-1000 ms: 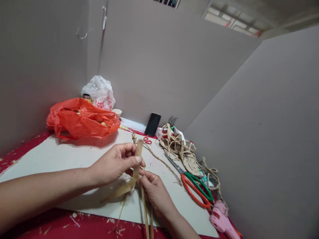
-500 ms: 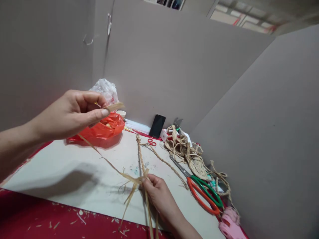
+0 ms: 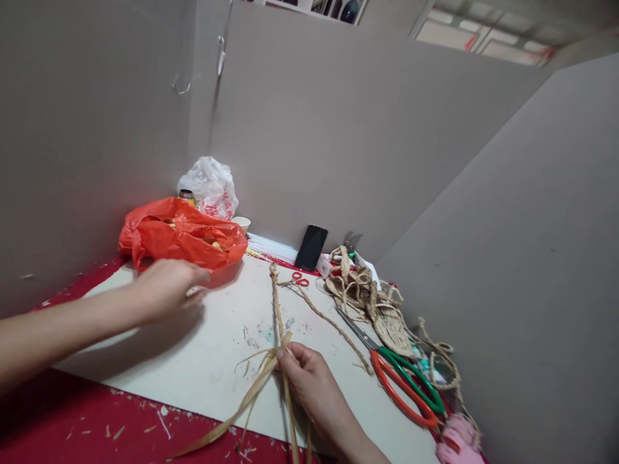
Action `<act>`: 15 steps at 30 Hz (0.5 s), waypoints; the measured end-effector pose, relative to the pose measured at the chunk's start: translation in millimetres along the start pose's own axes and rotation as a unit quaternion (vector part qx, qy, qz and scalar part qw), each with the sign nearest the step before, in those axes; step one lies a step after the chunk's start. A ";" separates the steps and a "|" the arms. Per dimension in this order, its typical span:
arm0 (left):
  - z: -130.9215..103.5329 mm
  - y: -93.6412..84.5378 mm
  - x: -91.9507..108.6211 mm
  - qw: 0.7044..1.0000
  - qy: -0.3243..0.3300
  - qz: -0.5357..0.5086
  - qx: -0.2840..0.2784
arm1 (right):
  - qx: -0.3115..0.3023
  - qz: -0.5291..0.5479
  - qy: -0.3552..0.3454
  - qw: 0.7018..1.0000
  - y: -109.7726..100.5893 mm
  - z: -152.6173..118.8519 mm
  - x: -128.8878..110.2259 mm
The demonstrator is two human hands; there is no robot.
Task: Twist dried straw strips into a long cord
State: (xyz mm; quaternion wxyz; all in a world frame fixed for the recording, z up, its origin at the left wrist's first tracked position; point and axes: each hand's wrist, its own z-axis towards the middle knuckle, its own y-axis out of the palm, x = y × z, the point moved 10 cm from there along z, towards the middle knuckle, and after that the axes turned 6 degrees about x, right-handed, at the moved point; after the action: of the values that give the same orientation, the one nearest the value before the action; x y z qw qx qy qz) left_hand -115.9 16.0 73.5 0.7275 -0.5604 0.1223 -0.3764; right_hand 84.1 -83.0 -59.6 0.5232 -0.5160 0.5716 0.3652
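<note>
My right hand (image 3: 312, 380) pinches the lower end of a braided straw cord (image 3: 277, 303), whose thin plait runs up the white sheet. From that pinch, loose tan straw strips (image 3: 251, 394) spread down and to the left, and others hang past the bottom edge. My left hand (image 3: 171, 289) is over the sheet's left part, just in front of an orange-red plastic bag (image 3: 184, 235). Motion blurs its bent fingers, and I cannot make out anything between them. A second twisted cord (image 3: 333, 325) lies to the right of the plait.
Large scissors with green and orange handles (image 3: 403, 386) lie at the right, beside a heap of woven straw pieces (image 3: 387, 322). Small red scissors (image 3: 300, 279), a phone (image 3: 311, 247), a white cup (image 3: 242, 223) and a clear bag (image 3: 210, 187) stand or lie farther back. Straw scraps litter the red cloth (image 3: 120, 422).
My left hand has let go of the long straw strip and dropped lower, in front of the bag. That strip now trails down to the lower left. My right hand keeps its pinch.
</note>
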 end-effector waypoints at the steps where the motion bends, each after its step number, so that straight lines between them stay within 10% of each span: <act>1: -0.6 12.0 17.6 0.997 -0.002 -0.081 -0.014 | -0.003 0.003 0.001 1.000 0.8 0.0 0.1; 8: 9.1 117.4 93.7 0.884 -0.107 -0.433 -0.138 | -0.002 -0.021 -0.039 0.999 0.9 -0.3 -12.2; 15: 8.7 153.0 96.4 0.770 -0.215 -0.578 -0.163 | -0.011 -0.038 -0.043 0.998 -1.6 -0.1 -16.7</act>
State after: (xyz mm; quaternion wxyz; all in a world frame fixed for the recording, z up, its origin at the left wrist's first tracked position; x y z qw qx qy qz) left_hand 18.4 -30.2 -38.9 0.2778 -0.7022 -0.3242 -0.5698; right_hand 84.3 -79.9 -43.1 0.5554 -0.5268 0.5245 0.3728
